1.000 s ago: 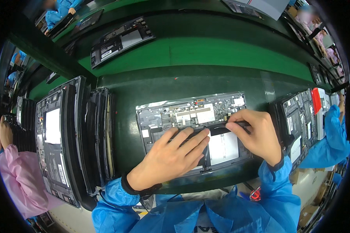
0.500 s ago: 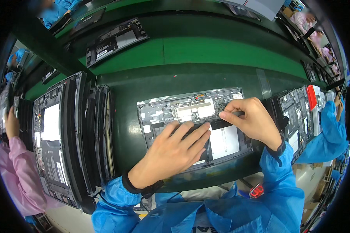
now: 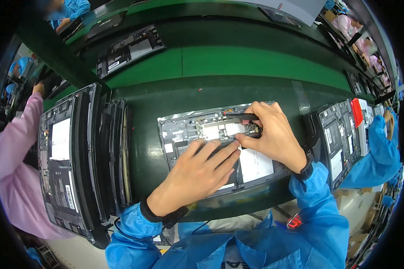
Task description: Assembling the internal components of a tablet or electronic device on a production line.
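Observation:
An opened laptop base (image 3: pixel 177 127) lies on the green bench before me, with its circuit board (image 3: pixel 213 131) and pale battery (image 3: pixel 256 166) exposed. My left hand (image 3: pixel 195 175) rests across the middle of the base, fingers spread, fingertips beside the board. My right hand (image 3: pixel 274 134) is closed over the board's right part. Between its fingers is a slim black tool, apparently tweezers (image 3: pixel 240 115), pointing left towards a small orange part (image 3: pixel 229 110) at the board's far edge. Thumb and fingers hide some of the board.
Several laptop bases (image 3: pixel 60 166) stand stacked upright at left; more (image 3: pixel 339 134) lean at right beside a red piece (image 3: pixel 357 112). Another laptop base (image 3: pixel 132 50) sits on the far green conveyor. Co-workers in pink (image 3: pixel 20 179) and blue (image 3: pixel 377 152) sleeves work on either side.
My right hand has moved left and a little away from me over the board, bringing the black tool into view. My left hand has barely moved. The pink-sleeved co-worker's arm now reaches farther forward.

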